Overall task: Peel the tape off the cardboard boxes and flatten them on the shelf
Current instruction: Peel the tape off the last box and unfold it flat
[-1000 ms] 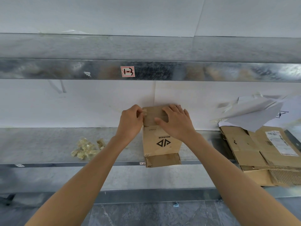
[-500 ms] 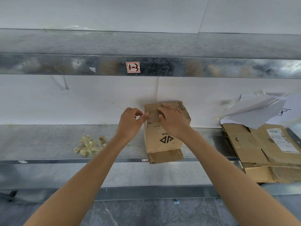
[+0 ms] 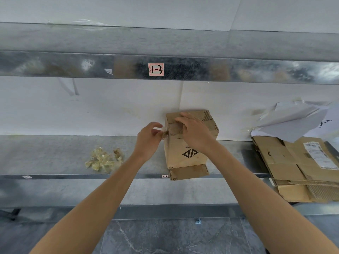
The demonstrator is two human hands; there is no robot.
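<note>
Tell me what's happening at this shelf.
A person is stripping tape from a cardboard box on a metal shelf. The left hand pinches a clear tape strip at the box's upper left edge; the right hand presses on its top. The box stands upright, not yet flattened. To its right lie flattened boxes, to its left a wad of peeled tape.

matt cardboard box (image 3: 185,154), dull galvanised metal shelf (image 3: 55,154)

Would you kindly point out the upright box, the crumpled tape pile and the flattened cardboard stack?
upright box (image 3: 177,158): head view, front face beside the logo
crumpled tape pile (image 3: 103,159): head view, middle of the heap
flattened cardboard stack (image 3: 286,162): head view, top sheet
</note>
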